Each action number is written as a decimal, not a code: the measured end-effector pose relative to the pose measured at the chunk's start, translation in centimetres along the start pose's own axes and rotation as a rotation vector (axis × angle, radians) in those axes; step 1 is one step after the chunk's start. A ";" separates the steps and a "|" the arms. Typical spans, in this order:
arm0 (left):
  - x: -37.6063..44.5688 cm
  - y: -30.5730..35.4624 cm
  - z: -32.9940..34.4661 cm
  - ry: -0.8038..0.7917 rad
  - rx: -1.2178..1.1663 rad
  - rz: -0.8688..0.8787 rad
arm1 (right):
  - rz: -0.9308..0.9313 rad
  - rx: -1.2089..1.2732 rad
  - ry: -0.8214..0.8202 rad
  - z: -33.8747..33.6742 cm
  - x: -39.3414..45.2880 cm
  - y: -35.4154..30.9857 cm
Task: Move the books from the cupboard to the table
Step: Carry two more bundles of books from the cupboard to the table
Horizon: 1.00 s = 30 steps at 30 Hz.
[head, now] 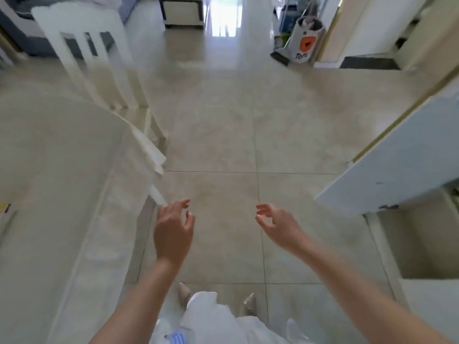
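Head view: I see a tiled floor (223,135) down the middle, a table (49,170) with a pale cloth on the left, a white chair (82,53) behind it, and an open white cupboard door (397,165) on the right. No books visible to me, so I can't tell where they are. Left hand (172,232) and right hand (278,227) both hang over the floor, well apart, fingers loosely curled, holding nothing. Shoes (183,294) at bottom.

This is a home. A white chair (82,55) stands at a table (49,170) on a shiny tile floor (223,135). A sofa (22,23) sits behind.
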State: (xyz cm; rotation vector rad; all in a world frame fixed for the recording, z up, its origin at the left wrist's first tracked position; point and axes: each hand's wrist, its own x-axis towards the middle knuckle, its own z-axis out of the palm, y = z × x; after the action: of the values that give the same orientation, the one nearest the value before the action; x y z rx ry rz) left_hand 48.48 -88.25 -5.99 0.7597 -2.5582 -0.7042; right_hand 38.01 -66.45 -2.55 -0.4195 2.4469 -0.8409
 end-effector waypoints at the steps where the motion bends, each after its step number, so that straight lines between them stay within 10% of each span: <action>1: -0.2 2.2 1.2 -0.023 -0.020 0.024 | 0.022 0.024 0.029 -1.3 -0.7 1.9; 30: -5.6 55.9 42.9 -1.000 -0.071 0.834 | 0.798 0.636 0.623 -33.7 -9.1 46.9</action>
State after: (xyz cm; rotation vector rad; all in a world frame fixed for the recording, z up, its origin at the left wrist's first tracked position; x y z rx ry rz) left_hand 10.01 -29.09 -10.35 -0.9216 -3.2016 -0.9920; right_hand 20.95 -10.63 -6.41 1.1136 2.3102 -1.3958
